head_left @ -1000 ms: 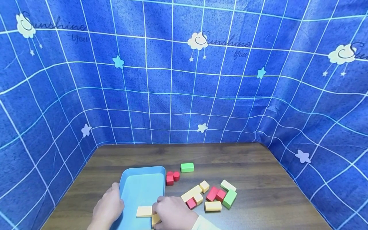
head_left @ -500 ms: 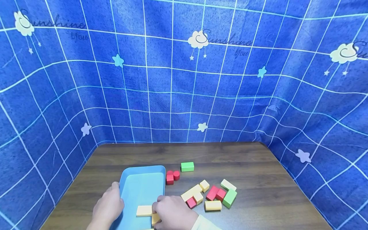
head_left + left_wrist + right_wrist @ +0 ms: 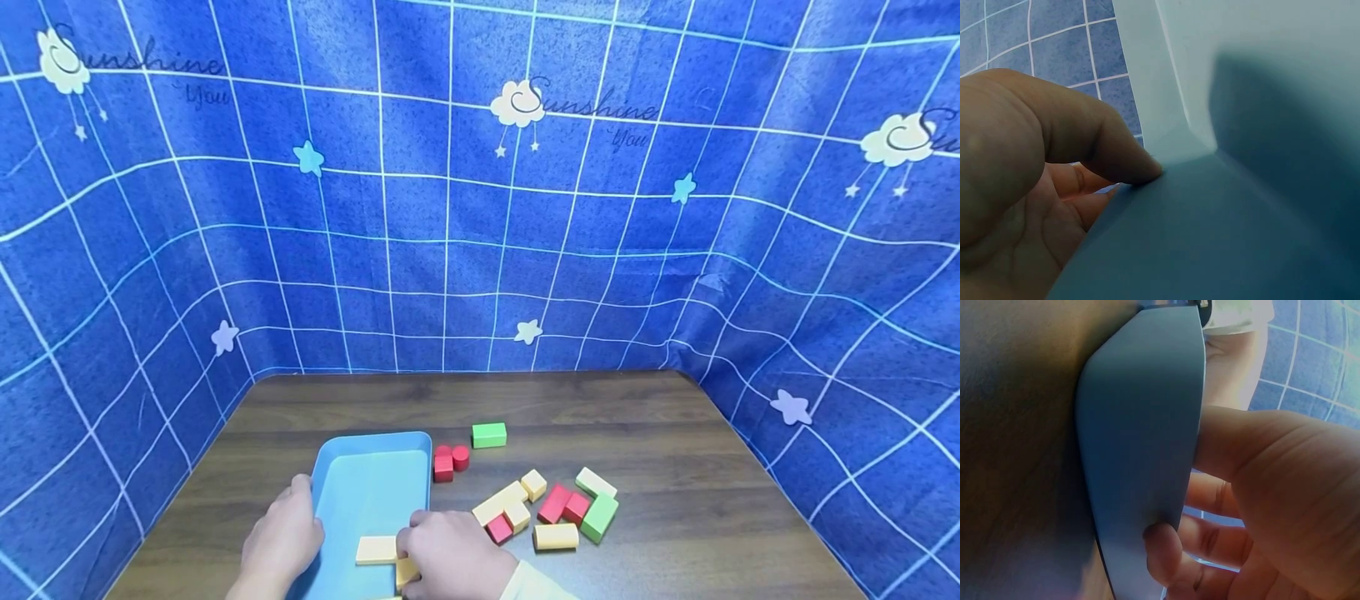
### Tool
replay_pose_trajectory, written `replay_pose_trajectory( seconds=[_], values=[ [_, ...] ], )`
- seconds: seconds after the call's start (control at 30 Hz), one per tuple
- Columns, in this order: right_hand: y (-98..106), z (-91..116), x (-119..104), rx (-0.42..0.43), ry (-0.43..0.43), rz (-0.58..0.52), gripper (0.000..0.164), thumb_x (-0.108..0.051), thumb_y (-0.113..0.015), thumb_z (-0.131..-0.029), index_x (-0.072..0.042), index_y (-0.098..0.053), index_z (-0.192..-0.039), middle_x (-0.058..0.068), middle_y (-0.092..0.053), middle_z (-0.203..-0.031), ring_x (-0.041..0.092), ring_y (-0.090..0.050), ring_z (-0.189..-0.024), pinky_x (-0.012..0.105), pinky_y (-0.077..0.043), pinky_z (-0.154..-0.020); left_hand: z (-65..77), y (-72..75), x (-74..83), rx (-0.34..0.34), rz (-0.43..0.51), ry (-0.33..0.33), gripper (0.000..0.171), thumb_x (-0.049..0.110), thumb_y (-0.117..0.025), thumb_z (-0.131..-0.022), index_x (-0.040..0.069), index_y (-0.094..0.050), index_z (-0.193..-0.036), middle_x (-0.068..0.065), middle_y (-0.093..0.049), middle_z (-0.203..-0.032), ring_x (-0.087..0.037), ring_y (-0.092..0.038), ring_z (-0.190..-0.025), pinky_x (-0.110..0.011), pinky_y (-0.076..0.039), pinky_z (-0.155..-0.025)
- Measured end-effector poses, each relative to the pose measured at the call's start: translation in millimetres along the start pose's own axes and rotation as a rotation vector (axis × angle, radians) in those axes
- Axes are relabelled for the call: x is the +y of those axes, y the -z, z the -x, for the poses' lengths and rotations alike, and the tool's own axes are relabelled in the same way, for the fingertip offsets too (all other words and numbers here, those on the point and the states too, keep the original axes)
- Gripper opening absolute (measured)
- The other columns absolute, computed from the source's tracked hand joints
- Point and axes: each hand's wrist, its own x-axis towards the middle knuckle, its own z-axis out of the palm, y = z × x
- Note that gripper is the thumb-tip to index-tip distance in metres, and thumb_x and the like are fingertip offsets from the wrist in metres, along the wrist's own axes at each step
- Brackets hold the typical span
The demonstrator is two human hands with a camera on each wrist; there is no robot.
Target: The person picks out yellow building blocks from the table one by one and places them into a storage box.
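My left hand (image 3: 281, 533) grips the left wall of a shallow blue tray (image 3: 375, 445); in the left wrist view its thumb (image 3: 1119, 147) presses over the rim with the other fingers outside. Across the tray, my right hand (image 3: 457, 554) reaches over the right wall, fingers curled at a yellow block (image 3: 406, 573) that it partly covers. In the right wrist view a fingertip (image 3: 1163, 553) lies on the tray's outer wall, while the thumb passes behind the rim, its tip hidden. A flat yellow block (image 3: 377, 550) lies in the tray beside the held one.
Red blocks (image 3: 443, 467) and a green block (image 3: 489, 435) are beyond the tray's right side. Several yellow blocks (image 3: 497, 503), a red pair (image 3: 555, 505), another green block (image 3: 599, 518) and a yellow half-round block (image 3: 556, 537) lie rightward on the wooden table (image 3: 675, 467). Blue cloth (image 3: 480, 208) surrounds it.
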Motion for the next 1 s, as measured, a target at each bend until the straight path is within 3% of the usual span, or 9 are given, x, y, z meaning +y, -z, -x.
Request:
replay_pose_trajectory(
  seconds=[0.3, 0.6, 1.0],
  values=[
    [9, 1, 0, -0.019, -0.003, -0.056, 0.025, -0.042, -0.08, -0.068, -0.035, -0.066, -0.088, -0.022, -0.05, -0.079, -0.009, -0.041, -0.066, 0.015, -0.037, -0.045, -0.2, 1.6, 1.0, -0.013, 0.001, 0.008, 0.059, 0.009, -0.058, -0.086, -0.009, -0.029, -0.134, -0.034, -0.045, -0.126, -0.053, -0.049, -0.102, -0.066, -0.046, -0.076],
    [21, 5, 5, 0.051, 0.001, -0.039, 0.025, -0.044, -0.079, -0.067, -0.034, -0.067, -0.086, -0.021, -0.047, -0.077, -0.01, -0.037, -0.065, 0.013, -0.036, -0.044, -0.9, 1.0, 1.9, -0.021, 0.001, 0.016, 0.059, 0.01, -0.057, -0.086, -0.01, -0.029, -0.134, -0.035, -0.045, -0.126, -0.053, -0.048, -0.103, -0.067, -0.045, -0.077],
    [29, 8, 29, 0.127, -0.134, -0.002, 0.023, -0.041, -0.077, -0.068, -0.029, -0.069, -0.087, -0.015, -0.051, -0.081, -0.003, -0.042, -0.061, 0.02, -0.04, -0.044, -0.9, 0.9, 2.7, -0.011, 0.007, 0.013, 0.058, 0.01, -0.057, -0.086, -0.009, -0.03, -0.134, -0.034, -0.045, -0.127, -0.053, -0.049, -0.102, -0.066, -0.046, -0.075]
  ],
)
